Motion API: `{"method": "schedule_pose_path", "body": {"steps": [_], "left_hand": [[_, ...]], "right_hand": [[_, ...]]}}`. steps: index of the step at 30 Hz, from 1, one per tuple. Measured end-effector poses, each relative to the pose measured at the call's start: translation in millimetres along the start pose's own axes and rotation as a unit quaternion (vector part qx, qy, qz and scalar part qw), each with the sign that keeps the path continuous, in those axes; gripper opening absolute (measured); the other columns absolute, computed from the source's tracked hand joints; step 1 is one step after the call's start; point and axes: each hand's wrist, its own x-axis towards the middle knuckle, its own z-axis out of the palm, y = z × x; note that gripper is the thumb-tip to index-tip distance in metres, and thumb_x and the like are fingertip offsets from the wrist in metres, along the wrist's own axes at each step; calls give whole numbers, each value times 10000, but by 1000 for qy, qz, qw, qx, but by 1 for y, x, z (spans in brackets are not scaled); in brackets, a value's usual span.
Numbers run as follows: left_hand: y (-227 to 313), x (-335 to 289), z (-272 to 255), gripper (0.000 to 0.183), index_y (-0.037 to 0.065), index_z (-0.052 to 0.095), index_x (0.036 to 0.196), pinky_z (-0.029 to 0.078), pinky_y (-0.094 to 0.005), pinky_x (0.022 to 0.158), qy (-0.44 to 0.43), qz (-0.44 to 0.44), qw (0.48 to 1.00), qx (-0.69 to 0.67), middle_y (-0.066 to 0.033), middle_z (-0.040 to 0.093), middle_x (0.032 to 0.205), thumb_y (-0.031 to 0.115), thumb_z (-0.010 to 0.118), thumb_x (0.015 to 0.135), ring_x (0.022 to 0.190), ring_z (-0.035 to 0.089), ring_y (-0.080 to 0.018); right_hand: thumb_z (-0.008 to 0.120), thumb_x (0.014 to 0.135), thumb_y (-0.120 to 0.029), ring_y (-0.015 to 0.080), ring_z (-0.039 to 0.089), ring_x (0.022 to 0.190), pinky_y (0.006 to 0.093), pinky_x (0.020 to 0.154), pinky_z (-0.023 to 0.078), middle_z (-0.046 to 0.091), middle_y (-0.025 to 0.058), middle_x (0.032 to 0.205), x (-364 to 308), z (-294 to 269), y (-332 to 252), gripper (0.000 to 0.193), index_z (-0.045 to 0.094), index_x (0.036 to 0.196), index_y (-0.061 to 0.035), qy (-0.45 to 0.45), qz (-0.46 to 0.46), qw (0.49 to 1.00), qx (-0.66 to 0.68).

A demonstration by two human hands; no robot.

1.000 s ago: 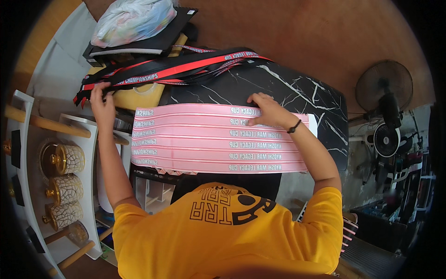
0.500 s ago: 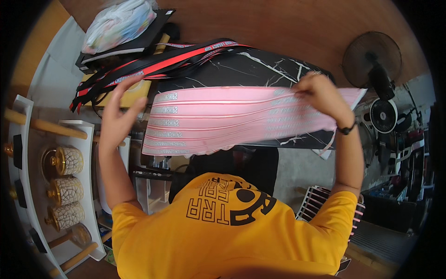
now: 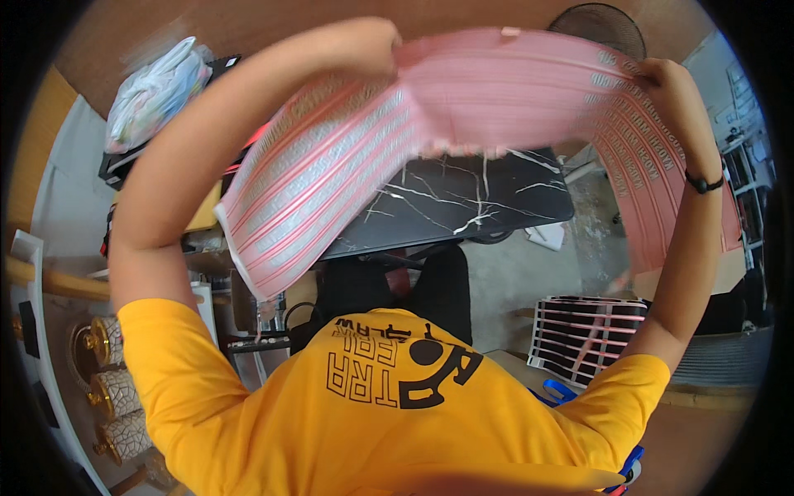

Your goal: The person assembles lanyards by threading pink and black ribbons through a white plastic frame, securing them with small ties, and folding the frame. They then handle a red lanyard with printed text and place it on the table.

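At far left I see a white plastic bag (image 3: 157,91) resting on stacked black items behind the desk (image 3: 463,202). My left hand (image 3: 368,41) is raised high, fingers closed on the left part of a bundle of pink ribbon strips (image 3: 496,99); its loose end droops down and left over the desk edge. The bundle arches above the black marble-pattern desk, clear of its top. My right hand (image 3: 674,95), with a dark band on the wrist, grips the right part, whose tail hangs past the forearm. Below right, on the floor, lies a flat rack of black and pink strips (image 3: 587,335).
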Motion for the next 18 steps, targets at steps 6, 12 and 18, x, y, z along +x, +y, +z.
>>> {"method": "schedule_pose_path", "body": {"steps": [6,12,18], "left_hand": [[10,44,-49,592,8,621,1197,435,-477,948,132,-1,990,54,-249,631,1154,487,626,849,1058,613,-316],[14,62,-65,669,18,551,1257,380,-501,981,194,5,980,50,-244,571,1223,548,567,848,1121,554,-329],[16,69,-70,747,28,482,1316,325,-525,1014,226,7,973,36,-239,510,1293,608,508,847,1184,495,-342]], "right_hand": [[610,897,-144,349,686,940,378,816,527,698,193,1025,-39,-17,21,250,697,1108,-41,89,170,981,7],[528,899,-2,241,697,1038,325,891,517,700,183,1134,-67,36,-39,383,628,1266,-42,175,133,934,283],[515,943,-24,275,673,1098,337,918,511,666,203,1194,-35,102,-110,378,580,1315,-38,289,143,850,417]]}}
